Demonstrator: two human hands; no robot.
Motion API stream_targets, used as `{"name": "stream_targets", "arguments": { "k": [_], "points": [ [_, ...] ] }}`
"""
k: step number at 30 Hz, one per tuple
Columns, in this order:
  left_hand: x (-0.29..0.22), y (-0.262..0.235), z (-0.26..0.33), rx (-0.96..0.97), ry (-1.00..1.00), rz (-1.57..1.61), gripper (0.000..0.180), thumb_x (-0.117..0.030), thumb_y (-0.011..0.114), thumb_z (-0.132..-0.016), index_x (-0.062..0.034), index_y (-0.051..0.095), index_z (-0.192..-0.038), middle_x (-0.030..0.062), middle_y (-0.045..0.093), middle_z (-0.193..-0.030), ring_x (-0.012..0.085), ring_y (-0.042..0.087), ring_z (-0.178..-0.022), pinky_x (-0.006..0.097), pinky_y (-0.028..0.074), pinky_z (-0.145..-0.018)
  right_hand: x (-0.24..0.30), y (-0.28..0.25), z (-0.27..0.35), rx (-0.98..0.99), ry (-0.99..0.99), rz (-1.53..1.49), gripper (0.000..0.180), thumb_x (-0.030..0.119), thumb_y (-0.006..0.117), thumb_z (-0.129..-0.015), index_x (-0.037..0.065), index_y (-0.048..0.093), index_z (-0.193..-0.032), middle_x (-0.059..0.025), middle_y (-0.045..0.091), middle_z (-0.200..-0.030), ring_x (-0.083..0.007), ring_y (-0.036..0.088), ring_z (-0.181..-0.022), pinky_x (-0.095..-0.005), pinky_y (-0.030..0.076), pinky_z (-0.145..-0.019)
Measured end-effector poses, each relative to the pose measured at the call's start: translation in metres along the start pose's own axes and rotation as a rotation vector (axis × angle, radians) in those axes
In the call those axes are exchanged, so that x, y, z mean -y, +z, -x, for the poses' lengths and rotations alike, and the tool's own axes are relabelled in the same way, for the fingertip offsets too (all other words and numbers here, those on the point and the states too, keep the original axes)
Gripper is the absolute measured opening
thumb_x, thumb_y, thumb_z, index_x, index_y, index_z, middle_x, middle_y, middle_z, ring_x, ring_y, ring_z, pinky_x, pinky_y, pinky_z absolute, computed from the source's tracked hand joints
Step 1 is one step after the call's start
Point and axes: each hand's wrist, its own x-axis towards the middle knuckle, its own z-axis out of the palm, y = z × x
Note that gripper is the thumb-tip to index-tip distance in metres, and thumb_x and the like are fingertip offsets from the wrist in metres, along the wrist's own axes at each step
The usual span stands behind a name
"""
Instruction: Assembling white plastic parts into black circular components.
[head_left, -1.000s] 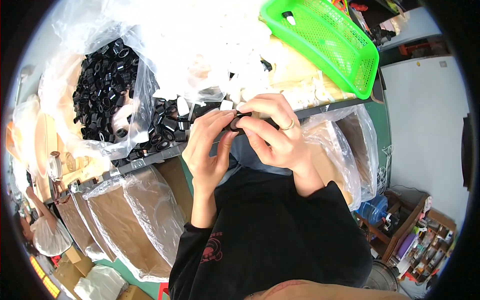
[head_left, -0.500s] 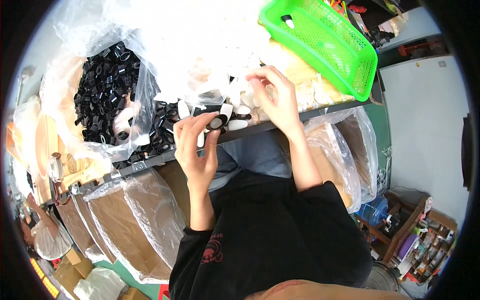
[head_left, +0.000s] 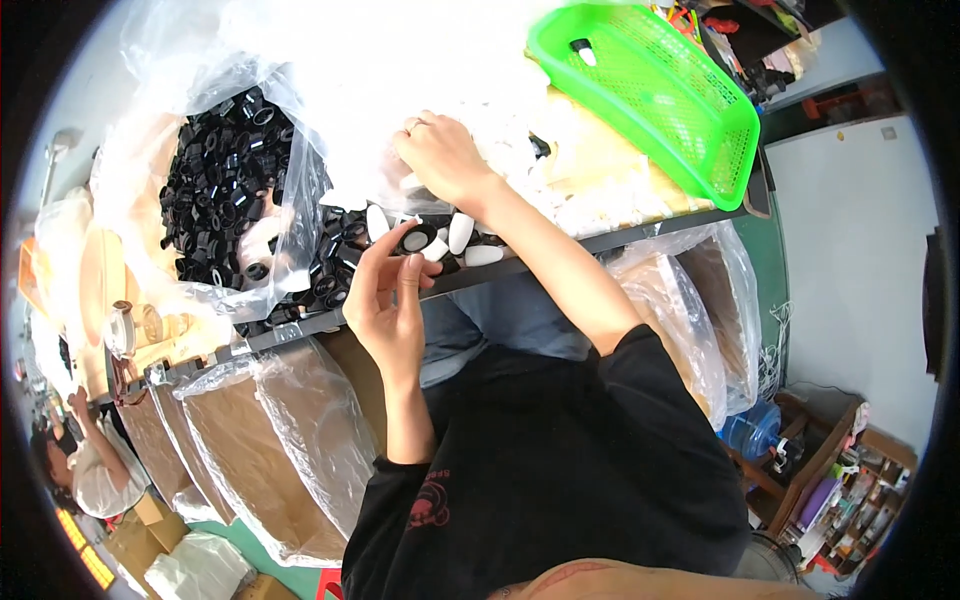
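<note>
One green basket [head_left: 735,150], corner near table edge [head_left: 620,241], room around one black-and-white cap [head_left: 584,52] inside. Left of basket: left hand [head_left: 388,310] pinches one black round piece [head_left: 417,238]; right hand [head_left: 443,160], grip cannot tell.

Okay so from where I'm standing, the black round part [head_left: 416,238] is pinched in the left hand [head_left: 388,308], pale disc-like middle with a thick dark rim, facing up. Smooth white oval pieces [head_left: 460,233] lie near it along the surface's edge [head_left: 680,226], pointing different ways.
</note>
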Motion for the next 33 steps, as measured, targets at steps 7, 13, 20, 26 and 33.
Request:
{"name": "stream_targets", "arguments": {
  "k": [7,13,20,26,33],
  "points": [
    [0.003,-0.001,-0.002,-0.045,-0.023,0.238,0.025,0.005,0.058,-0.091,0.0070,0.059,-0.115,0.0145,0.060,-0.114,0.0232,0.069,-0.092,0.030,0.058,-0.078,0.011,-0.050,0.026,-0.260,0.163,-0.191,0.007,0.009,0.061,-0.085,0.003,0.064,-0.088,-0.0122,0.065,-0.092,-0.0226,0.063,-0.093,-0.0338,0.051,-0.076],
    [0.005,0.010,-0.003,0.013,-0.040,0.338,0.026,0.004,0.061,-0.090,0.0053,0.061,-0.116,0.0115,0.061,-0.115,0.0160,0.066,-0.093,0.027,0.054,-0.083,0.055,-0.087,0.073,-0.379,0.154,-0.886,0.006,0.000,0.070,-0.083,0.003,0.065,-0.087,-0.0059,0.062,-0.090,-0.0096,0.058,-0.066,-0.0235,0.047,-0.060],
    [0.004,0.020,0.002,-0.055,0.012,0.274,0.023,0.002,0.062,-0.090,0.0032,0.065,-0.112,0.0101,0.060,-0.112,0.0139,0.062,-0.095,0.024,0.053,-0.080,0.074,-0.088,0.088,-0.403,0.285,-0.864,0.005,0.003,0.068,-0.086,0.002,0.064,-0.088,-0.0037,0.056,-0.091,-0.0076,0.048,-0.063,-0.0209,0.041,-0.059],
    [0.003,0.023,0.005,-0.090,0.127,0.199,0.023,0.004,0.061,-0.090,0.0041,0.066,-0.113,0.0105,0.058,-0.114,0.0128,0.059,-0.096,0.021,0.051,-0.078,0.079,-0.088,0.095,-0.213,0.498,-1.155,0.013,0.009,0.058,-0.096,-0.001,0.060,-0.104,-0.0041,0.057,-0.095,-0.0082,0.051,-0.081,-0.0199,0.042,-0.076],
    [-0.003,0.024,0.006,-0.132,0.222,0.018,0.024,0.007,0.061,-0.088,0.0010,0.068,-0.110,0.0093,0.063,-0.102,0.0097,0.059,-0.079,0.018,0.047,-0.059,0.079,-0.090,0.097,-0.326,0.413,-1.073,0.011,0.007,0.068,-0.088,0.000,0.064,-0.096,-0.0058,0.060,-0.090,-0.0102,0.055,-0.072,-0.0225,0.045,-0.067]
  ]
}}
